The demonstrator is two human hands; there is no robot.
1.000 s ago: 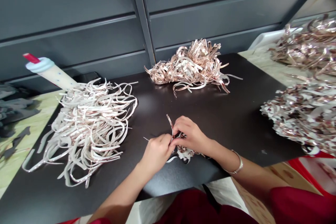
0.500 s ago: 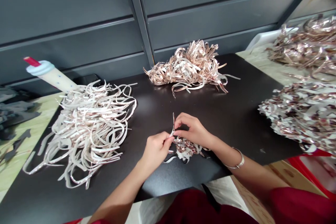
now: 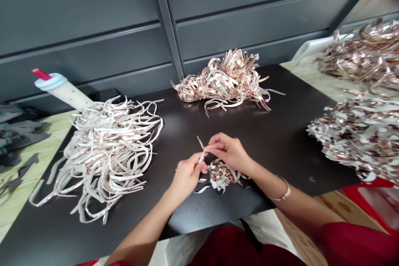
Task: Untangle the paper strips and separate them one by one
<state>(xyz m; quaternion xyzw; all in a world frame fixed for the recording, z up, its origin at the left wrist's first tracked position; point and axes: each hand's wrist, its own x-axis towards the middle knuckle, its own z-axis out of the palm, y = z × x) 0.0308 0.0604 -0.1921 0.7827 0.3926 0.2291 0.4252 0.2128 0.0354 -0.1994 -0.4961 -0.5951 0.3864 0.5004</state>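
Between my hands is a thin strip (image 3: pixel 201 156), white with a shiny side, standing up with its tip bent to the left. My left hand (image 3: pixel 188 172) grips its lower part between thumb and fingers. With the fingertips pinched, my right hand (image 3: pixel 229 150) holds the strip near its upper part. Just below lies a small heap of knotted or folded strips (image 3: pixel 222 176), white and rose-gold. To the left spreads a large pile of long white strips (image 3: pixel 112 149) on the black table (image 3: pixel 174 129).
A heap of rose-gold strips (image 3: pixel 222 77) lies at the table's back. More knotted strips (image 3: pixel 358 137) cover the right edge, with shiny strips (image 3: pixel 370 56) behind. A pale tumbler with a red straw (image 3: pixel 68 91) leans at the back left. Grey panels (image 3: pixel 249 4) stand behind.
My right fingers have shifted slightly up and now pinch the strip's upper part. The strip's tip has swung left. My left hand has moved a little left and down.
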